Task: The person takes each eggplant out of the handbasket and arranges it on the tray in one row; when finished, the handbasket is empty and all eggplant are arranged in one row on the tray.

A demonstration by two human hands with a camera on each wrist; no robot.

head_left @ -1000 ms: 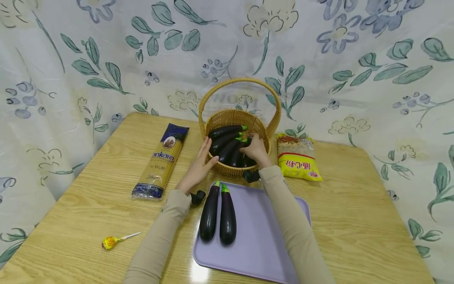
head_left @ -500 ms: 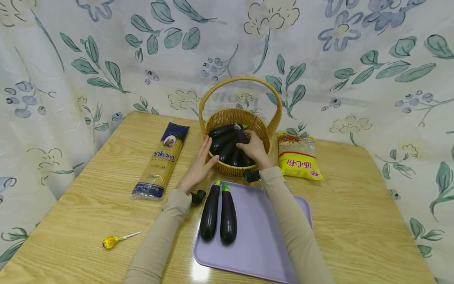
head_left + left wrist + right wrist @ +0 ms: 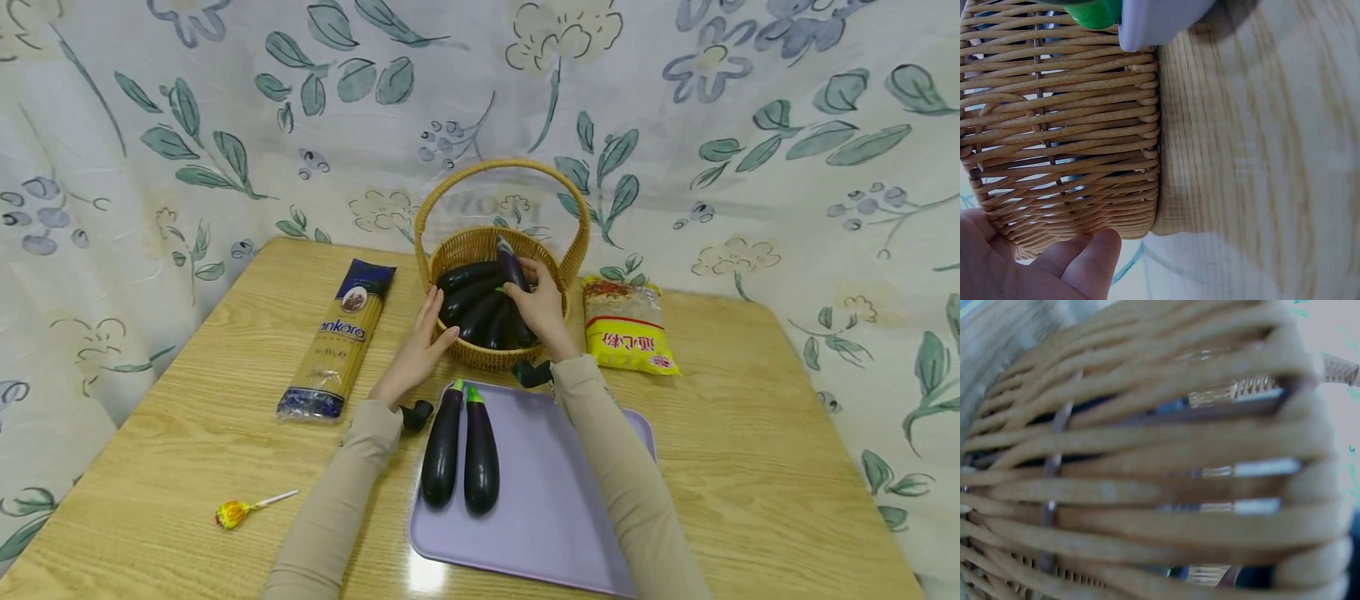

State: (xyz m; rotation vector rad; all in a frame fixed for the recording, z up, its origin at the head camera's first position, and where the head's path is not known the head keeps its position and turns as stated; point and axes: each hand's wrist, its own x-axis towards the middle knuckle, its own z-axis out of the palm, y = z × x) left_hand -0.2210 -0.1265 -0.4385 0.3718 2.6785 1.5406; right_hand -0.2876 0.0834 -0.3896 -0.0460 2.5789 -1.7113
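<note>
In the head view, a wicker basket [image 3: 491,358] with a tall arched handle holds several dark purple eggplants [image 3: 468,302]. My right hand [image 3: 542,304] is over the basket's right side, gripping one eggplant [image 3: 512,265] between thumb and fingers; its far end points up and away, above the others. My left hand [image 3: 420,346] rests against the basket's left side, fingers fairly straight and thumb spread along the front rim. In the left wrist view, its fingers [image 3: 1092,262] touch the woven wall. The right wrist view shows blurred wicker weave [image 3: 1147,487], with the right hand hidden.
Two eggplants [image 3: 481,458] lie side by side on a lilac tray [image 3: 555,500] before the basket. A spaghetti pack [image 3: 337,342] lies left, a yellow noodle bag [image 3: 630,329] right. A lollipop [image 3: 234,512] sits front left. A floral curtain [image 3: 300,125] hangs behind the table.
My right hand has taken hold of an eggplant among those in the basket and tilted its far end up, slightly raised. The left hand stays at the basket's side.
</note>
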